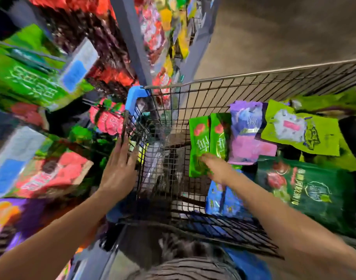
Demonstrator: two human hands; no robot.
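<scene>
A wire shopping cart (213,91) with a blue corner guard (134,97) stands in front of me. My left hand (118,168) lies flat with straight fingers against the cart's left wall. My right hand (215,168) reaches into the cart and grips the lower end of a bright green snack pouch (198,136). A second green pouch (218,134) lies right beside it. A purple and pink pouch (247,134), a lime green pouch (302,130), a dark green bag (306,193) and a blue pouch (217,201) fill the cart's right side. The picture is blurred.
Store shelves (130,37) packed with red, green and purple snack packs rise on the left, close to the cart. Blue and white price tags (78,65) hang from the shelf edges. Grey floor (284,33) stretches beyond the cart. My striped clothing (193,265) shows at the bottom.
</scene>
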